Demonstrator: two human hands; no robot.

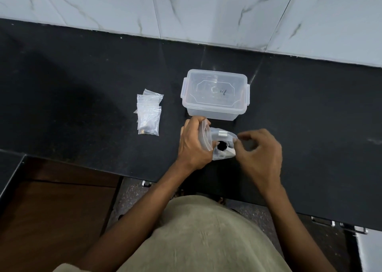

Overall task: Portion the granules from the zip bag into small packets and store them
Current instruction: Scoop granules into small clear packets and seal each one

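Black stone counter (82,81), marble-tiled wall (206,9), both hands' grip apparently holding zip bag (222,145).

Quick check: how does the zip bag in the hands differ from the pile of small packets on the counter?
The zip bag is held up off the counter, gripped by the left hand and pinched at its rim by the right hand; the small packets lie flat and untouched. The zip bag's mouth is spread open; whether the small packets are sealed is unclear. The zip bag looks larger than any single packet. Both are clear plastic with something dark inside.
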